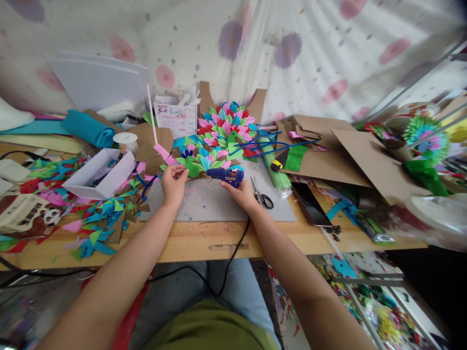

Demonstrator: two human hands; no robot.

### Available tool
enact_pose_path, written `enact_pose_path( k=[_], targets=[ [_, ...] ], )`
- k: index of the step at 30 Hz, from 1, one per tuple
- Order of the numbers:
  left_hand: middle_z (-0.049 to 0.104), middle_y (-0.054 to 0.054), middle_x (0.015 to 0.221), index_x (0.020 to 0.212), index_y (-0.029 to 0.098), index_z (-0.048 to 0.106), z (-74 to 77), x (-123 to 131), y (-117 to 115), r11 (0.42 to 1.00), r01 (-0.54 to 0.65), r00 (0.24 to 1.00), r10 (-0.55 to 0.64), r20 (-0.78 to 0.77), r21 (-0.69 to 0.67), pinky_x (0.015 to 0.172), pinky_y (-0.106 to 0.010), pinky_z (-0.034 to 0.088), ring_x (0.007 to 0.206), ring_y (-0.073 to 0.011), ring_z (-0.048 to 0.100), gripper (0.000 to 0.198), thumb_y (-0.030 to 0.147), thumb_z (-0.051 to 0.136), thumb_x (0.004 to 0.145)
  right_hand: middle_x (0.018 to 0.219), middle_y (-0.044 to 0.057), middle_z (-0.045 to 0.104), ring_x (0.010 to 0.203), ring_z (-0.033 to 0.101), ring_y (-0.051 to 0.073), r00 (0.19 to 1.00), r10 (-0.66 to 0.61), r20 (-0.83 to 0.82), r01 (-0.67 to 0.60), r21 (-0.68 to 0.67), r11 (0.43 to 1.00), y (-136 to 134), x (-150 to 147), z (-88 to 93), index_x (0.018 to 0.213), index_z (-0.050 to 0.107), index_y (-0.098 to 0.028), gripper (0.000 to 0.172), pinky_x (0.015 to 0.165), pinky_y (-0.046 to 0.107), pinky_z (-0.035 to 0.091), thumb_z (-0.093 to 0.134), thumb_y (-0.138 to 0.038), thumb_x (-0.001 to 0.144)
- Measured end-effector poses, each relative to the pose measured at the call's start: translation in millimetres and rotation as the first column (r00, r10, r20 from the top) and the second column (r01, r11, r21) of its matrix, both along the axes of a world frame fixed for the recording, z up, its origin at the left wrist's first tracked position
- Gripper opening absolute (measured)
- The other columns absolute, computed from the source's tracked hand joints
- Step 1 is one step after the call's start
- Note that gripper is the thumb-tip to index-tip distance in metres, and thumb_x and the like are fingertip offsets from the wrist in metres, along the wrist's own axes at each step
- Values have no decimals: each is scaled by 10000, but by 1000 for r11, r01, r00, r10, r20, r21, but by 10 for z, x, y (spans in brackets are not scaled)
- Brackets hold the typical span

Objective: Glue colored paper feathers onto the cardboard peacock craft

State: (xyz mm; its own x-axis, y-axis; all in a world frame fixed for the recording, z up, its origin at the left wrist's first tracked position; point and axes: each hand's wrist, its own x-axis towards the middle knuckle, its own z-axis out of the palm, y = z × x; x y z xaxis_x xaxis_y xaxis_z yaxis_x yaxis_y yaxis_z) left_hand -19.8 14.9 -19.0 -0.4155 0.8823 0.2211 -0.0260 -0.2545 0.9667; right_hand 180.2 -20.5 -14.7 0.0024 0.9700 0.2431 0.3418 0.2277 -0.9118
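My right hand (241, 192) is closed round a blue hot glue gun (225, 176), its nozzle pointing left and its cord running down over my lap. My left hand (174, 184) pinches a green paper leaf (192, 168) close to the nozzle; whether they touch I cannot tell. Just behind both hands lies a paper-petal flower piece (207, 158) in green, blue and pink. A fuller cluster of pleated paper petals (228, 124) in pink, red, blue and green stands farther back. Black-handled scissors (265, 198) rest on the grey cutting mat (215, 206) right of my right hand.
A white open box (100, 175) stands at left among many paper scraps (104, 221). Cardboard sheets (328, 165) are piled at right. A phone (311, 204) and a yellow-black tape measure or cutter-like tool (279, 162) lie nearer. The cord (233, 260) hangs over the table's front edge.
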Motion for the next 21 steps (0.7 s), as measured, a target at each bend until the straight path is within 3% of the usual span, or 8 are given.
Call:
enact_pose_path(
  k=[21],
  targets=[
    [615,8,699,735,190,554,35,42,-18,999,48,995,-45,90,-26,522,-256,530,636,-124,592,187,174,687,604,958,69,705,910,644,249,978,5,207,-14,41,999,-6,-17,-48,1001,653,-198,421,816,370,494,638,-506,713]
  ],
)
